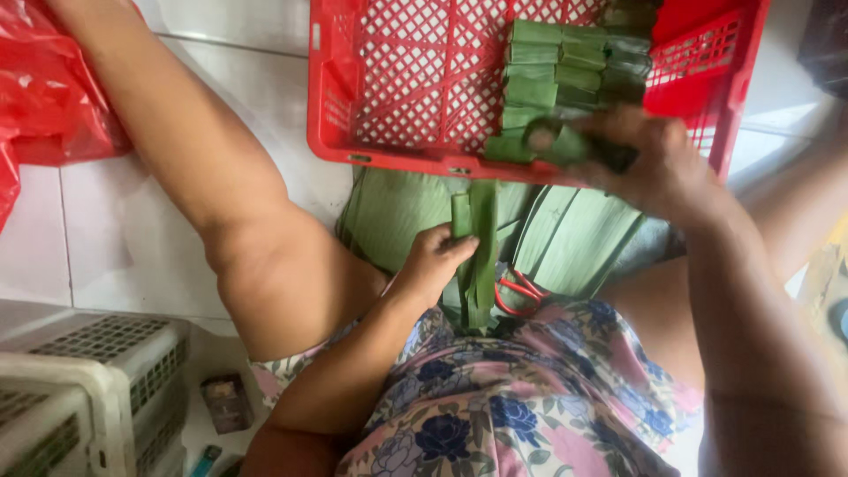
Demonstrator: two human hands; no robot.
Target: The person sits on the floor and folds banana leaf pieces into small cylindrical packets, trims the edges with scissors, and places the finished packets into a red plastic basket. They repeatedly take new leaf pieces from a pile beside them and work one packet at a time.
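Here, nearest to me, I see a blue-and-pink floral cotton garment (495,415) over the lap; low on the left stands a pale grey slatted plastic crate (84,389), with a small dark packet (226,402) on the white tiled floor (115,230) just beside it. My left hand (433,261) is closed around a narrow folded strip of green banana leaf (480,256), held upright above the lap; a few red rubber bands (519,291) lie just to the right of that strip. Beneath the strip, broad flat sheets of green banana leaf (565,234) are spread over the floor between the knees. Farther out, my right hand (658,163) grips a small green leaf-wrapped parcel (561,141) at the near rim of a red perforated plastic basket (397,79); the picture is blurred there, so I cannot tell whether the parcel touches the rim. Inside the basket, along its right side, a stack of similar folded green leaf parcels (565,71) lies in rows; at the far left a crumpled red plastic bag (44,79) rests on the floor.
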